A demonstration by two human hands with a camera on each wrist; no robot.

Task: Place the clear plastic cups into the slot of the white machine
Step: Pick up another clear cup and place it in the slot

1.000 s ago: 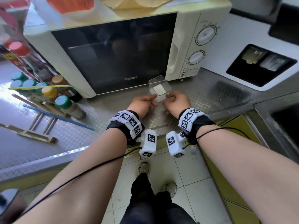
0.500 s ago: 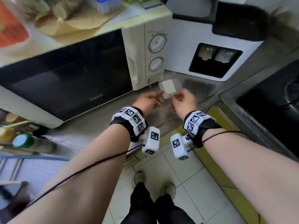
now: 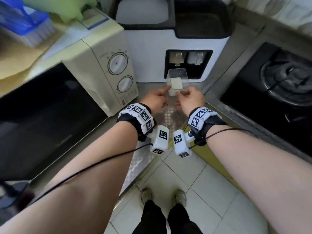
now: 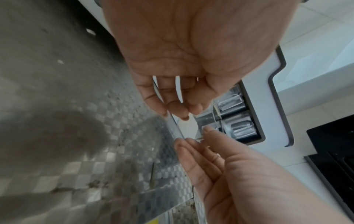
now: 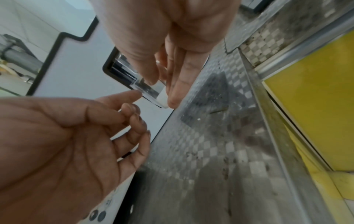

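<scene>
A clear plastic cup (image 3: 176, 81), square in section with a white base, is held between both hands just in front of the dark slot (image 3: 188, 64) in the white machine (image 3: 148, 56), tilted so that its open mouth faces the opening. The cup is carried above the patterned steel counter (image 3: 166, 115) and has not yet been set inside. It is pinched near its base by the right hand (image 3: 189, 98), whose thumb and fingers are curled round the clear wall, as is shown in the right wrist view (image 5: 153, 92). The left hand (image 3: 156, 100) is only laid against the other side: its forefinger (image 5: 124, 97) is stretched out to the cup's edge, while the remaining fingers are loosely curled and nothing is gripped by them.

Two clear holders (image 3: 185, 57) can be seen inside the slot, and the cup is lined up below the left one. Whether another cup is nested within this one cannot be told.

Several things could go wrong from here. The rim could be caught on the slot's lower edge if the tilt is not corrected. The thin wall could be squeezed out of shape by too hard a pinch. The cup could be dropped onto the counter, since a true grip is kept by one hand only. A beige microwave (image 3: 108, 65) stands just beside the machine, so the left hand could be knocked against it
</scene>
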